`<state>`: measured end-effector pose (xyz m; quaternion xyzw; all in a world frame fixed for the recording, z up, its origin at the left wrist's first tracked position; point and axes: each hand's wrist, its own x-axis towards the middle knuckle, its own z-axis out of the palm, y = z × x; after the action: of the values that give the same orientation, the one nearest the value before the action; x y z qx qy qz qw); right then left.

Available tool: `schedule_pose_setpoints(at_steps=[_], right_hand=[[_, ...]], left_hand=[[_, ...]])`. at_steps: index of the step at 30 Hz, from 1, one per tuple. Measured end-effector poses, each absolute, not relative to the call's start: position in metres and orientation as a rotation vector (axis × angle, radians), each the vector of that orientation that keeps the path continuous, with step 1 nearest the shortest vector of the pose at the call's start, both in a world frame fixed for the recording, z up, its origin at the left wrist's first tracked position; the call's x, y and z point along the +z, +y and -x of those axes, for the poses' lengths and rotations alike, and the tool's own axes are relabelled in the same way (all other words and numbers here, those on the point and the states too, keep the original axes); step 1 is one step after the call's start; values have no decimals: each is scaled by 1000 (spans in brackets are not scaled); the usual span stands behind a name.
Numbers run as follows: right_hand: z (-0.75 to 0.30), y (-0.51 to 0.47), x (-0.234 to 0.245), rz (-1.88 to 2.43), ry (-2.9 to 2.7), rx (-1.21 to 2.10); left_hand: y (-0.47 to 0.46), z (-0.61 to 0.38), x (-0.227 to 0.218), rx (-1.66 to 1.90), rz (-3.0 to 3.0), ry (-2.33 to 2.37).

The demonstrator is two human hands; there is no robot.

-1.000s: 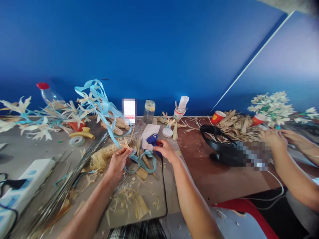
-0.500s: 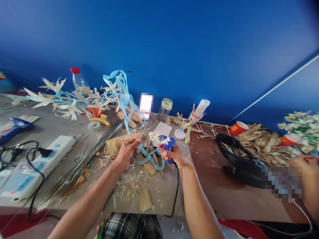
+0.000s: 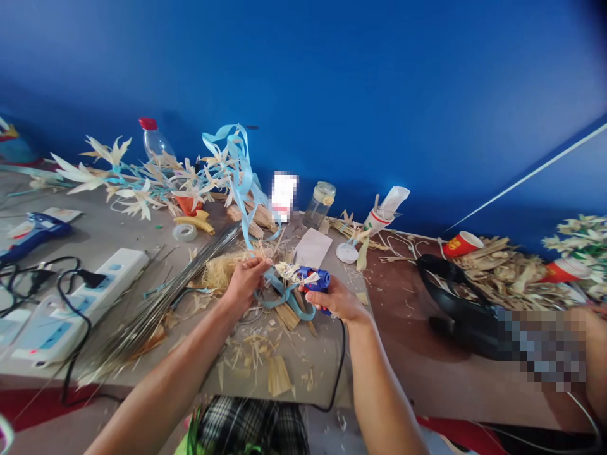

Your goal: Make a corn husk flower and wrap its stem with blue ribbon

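My left hand [image 3: 249, 281] is closed in a pinch, with pale spiky husk tips [image 3: 258, 251] showing at its fingers. What lies inside the pinch is mostly hidden. Wrapped in my right hand [image 3: 341, 297] is a blue glue gun [image 3: 313, 279], its front end turned left towards my left fingers. Pale husk scraps [image 3: 288, 270] cover or lie around that front end. A black cord [image 3: 342, 354] hangs from the gun's handle. Light blue ribbon [image 3: 284, 294] lies looped between and below the hands, over dry husk strips [image 3: 287, 316].
Left are a bundle of thin wires [image 3: 156, 297], a white power strip [image 3: 95, 303] and another blue glue gun [image 3: 40, 232]. Husk flowers [image 3: 142, 199] and a clear jar [image 3: 320, 203] line the wall. At right, another person's arm [image 3: 595, 354] is near a black headband-like object [image 3: 443, 303].
My right hand has brought the glue gun slightly left and tilted it flatter, nearer to my left fingers. My left hand keeps its pinch. The whole view has shifted a little.
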<state>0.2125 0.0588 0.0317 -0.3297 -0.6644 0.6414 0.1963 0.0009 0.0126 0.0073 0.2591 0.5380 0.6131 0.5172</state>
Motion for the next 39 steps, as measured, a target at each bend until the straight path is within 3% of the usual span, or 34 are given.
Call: schedule_pose_setpoints(at_steps=[39], right_hand=[[-205, 54, 40, 855, -2027, 1653]], left_hand=[[13, 1, 9, 1477, -533, 1226]])
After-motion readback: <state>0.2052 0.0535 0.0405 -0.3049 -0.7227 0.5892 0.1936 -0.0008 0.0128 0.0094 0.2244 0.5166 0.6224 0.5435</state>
